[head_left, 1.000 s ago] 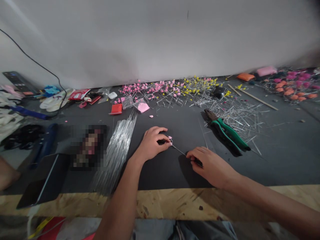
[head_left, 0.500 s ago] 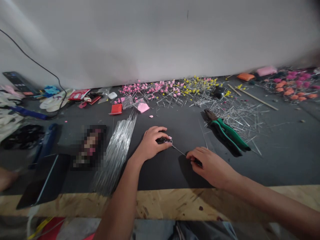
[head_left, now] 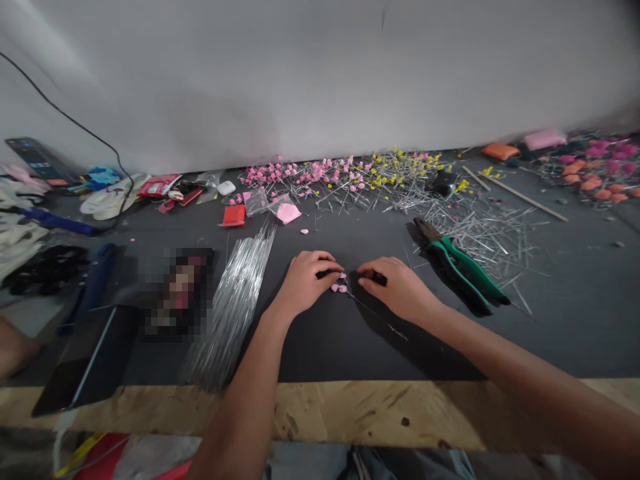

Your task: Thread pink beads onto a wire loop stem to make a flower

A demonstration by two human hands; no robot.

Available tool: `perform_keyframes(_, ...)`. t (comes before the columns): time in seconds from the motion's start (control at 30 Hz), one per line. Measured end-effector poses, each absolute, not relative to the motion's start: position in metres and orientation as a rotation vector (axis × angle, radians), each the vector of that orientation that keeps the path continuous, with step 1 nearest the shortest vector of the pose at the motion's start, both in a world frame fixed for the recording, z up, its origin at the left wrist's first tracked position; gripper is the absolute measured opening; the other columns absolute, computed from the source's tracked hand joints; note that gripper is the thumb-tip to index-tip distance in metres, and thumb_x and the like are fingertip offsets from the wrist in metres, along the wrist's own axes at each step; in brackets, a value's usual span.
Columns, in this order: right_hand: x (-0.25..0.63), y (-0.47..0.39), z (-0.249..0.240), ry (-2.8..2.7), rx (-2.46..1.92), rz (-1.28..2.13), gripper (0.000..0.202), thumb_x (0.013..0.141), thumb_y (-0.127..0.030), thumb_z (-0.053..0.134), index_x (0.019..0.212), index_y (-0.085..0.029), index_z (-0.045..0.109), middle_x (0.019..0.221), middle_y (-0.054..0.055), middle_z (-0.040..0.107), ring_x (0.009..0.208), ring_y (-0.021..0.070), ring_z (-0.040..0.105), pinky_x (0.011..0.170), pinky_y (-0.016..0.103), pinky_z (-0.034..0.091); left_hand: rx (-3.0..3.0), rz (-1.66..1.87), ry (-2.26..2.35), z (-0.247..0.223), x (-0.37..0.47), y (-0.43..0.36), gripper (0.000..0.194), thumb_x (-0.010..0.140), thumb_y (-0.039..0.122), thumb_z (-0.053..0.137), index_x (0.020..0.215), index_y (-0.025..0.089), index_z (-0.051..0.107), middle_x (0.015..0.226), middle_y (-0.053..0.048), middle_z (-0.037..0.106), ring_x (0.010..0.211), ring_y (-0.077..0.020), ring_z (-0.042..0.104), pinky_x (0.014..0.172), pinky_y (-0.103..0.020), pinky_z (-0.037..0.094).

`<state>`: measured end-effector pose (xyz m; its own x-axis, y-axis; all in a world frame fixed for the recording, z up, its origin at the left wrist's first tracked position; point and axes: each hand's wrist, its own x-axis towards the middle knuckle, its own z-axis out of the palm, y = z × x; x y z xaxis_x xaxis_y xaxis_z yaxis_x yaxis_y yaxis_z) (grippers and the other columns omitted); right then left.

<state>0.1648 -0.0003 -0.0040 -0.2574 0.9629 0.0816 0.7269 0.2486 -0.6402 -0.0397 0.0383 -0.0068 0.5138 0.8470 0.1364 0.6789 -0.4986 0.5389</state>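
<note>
My left hand (head_left: pixel 309 283) has its thumb and fingertips closed on the edge of a small wire sprig with pink tips (head_left: pixel 342 288), which lies on the dark table top. The sprig's twisted wire stem (head_left: pixel 375 312) runs down to the right and ends loose on the table. Just right of the pink tips is my right hand (head_left: pixel 395 285), fingers curved and thumb a little apart from them. Nothing shows between them. Green-handled pliers (head_left: pixel 463 267) lie to the right of that hand. Left of my left forearm is a bundle of straight silvery wires (head_left: pixel 235 293).
Along the wall lie pink-tipped wires (head_left: pixel 310 177), yellow-tipped wires (head_left: pixel 395 170) and loose short wires (head_left: pixel 490 230). A red packet (head_left: pixel 233 215), a pink packet (head_left: pixel 287 212) and a thin stick (head_left: pixel 530 199) lie about. Another person's arm (head_left: pixel 15 347) shows at the left edge.
My right hand has let go of the stem's end and moved up and left toward the pink tips. My left hand stays at the sprig, with more pink now showing.
</note>
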Motion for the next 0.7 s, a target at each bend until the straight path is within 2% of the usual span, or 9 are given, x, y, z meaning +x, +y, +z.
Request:
perform_keyframes(0.23,0.153,0.029,-0.017,-2.173,-1.505,0.610,0.014,0.076,-0.035,0.059,0.086,-0.029,0.068,0.087,0.002,0.064,0.086,0.0197,0.053,0.081,0.035,0.036,2.357,0.498,1.289,-0.007,-0.039,0.038,0.015,0.081,0.032,0.055,0.087,0.030,0.069,0.104,0.001,0.061,0.097,-0.0194,0.050,0.088,-0.039,0.037)
perform_keyframes(0.43,0.158,0.038,-0.016,-2.234,-1.423,0.708,0.013,0.076,-0.034,0.060,0.084,-0.027,0.068,0.086,0.001,0.065,0.083,0.0177,0.054,0.080,0.033,0.036,2.362,0.506,1.292,-0.009,-0.039,0.039,0.015,0.081,0.033,0.055,0.086,0.030,0.069,0.104,0.001,0.061,0.097,-0.0197,0.050,0.088,-0.040,0.037)
perform_keyframes(0.7,0.156,0.035,-0.014,-2.278,-1.493,0.661,0.016,0.077,-0.038,0.058,0.087,-0.031,0.068,0.090,0.002,0.063,0.088,0.0203,0.051,0.082,0.036,0.034,2.325,0.514,1.312,-0.009,-0.039,0.038,0.014,0.079,0.034,0.056,0.086,0.028,0.068,0.104,0.002,0.061,0.097,-0.0190,0.050,0.088,-0.039,0.037)
